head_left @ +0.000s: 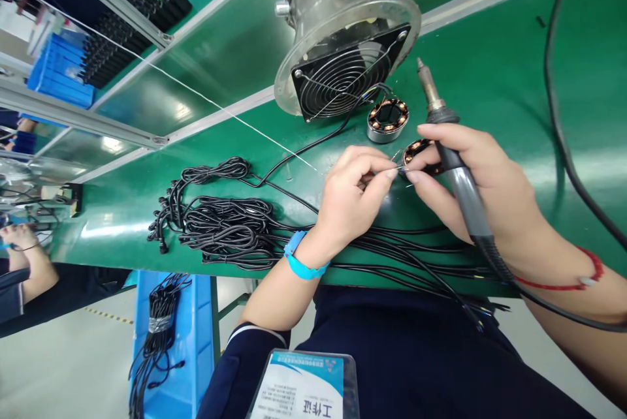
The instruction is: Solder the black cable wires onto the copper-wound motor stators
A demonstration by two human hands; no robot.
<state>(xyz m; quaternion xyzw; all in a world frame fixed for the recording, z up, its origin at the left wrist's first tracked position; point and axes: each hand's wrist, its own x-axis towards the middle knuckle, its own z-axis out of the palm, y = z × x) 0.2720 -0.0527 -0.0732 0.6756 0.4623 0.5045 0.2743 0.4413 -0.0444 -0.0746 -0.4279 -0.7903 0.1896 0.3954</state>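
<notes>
My left hand [349, 192], a blue band at its wrist, pinches a thin wire [400, 169] between thumb and fingertips. My right hand [504, 194] is closed round a soldering iron [465, 194], whose tip points up and away from the wires. Its thumb and a finger also meet at the wire, close to my left fingertips. Just behind them sits a copper-wound stator [416, 150], partly hidden by my right fingers. Another stator [386, 120] in a silvery ring rests on the green table beyond, with leads joined to a black cable.
A fume extractor hood [347, 11] with a fan grille [350, 76] stands behind the stators. Bundled black cables [225, 223] lie to the left, their ends running under my forearms. The iron's cord [563, 321] trails right. A blue bin [196, 334] holds more cables; another person's hands [19, 236] are far left.
</notes>
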